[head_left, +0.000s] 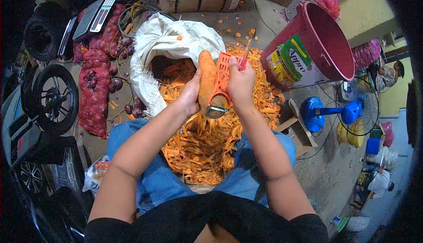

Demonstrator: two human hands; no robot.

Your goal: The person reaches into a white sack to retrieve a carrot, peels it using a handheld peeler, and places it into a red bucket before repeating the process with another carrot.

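Observation:
My left hand (191, 94) is closed around a large carrot (205, 72), which stands nearly upright with its tip pointing away from me. In my right hand (242, 84) is an orange peeler (223, 66) with a slotted body, its metal blade end lying against the carrot's near end. The same hand also grips a knife (243, 61) with a red handle, its thin blade pointing up and away. Beneath both hands spreads a heap of carrot peelings (198, 155). Just beyond is an open white sack (183, 33) with carrots inside, partly in shadow.
At right stand a dark red bucket (304, 36) and a blue fan (335, 111). A cardboard box (299, 133) lies by my right knee. To the left are red net bags of onions (94, 91), a scale (94, 18) and a motorbike wheel (55, 100). A person (380, 183) is far right.

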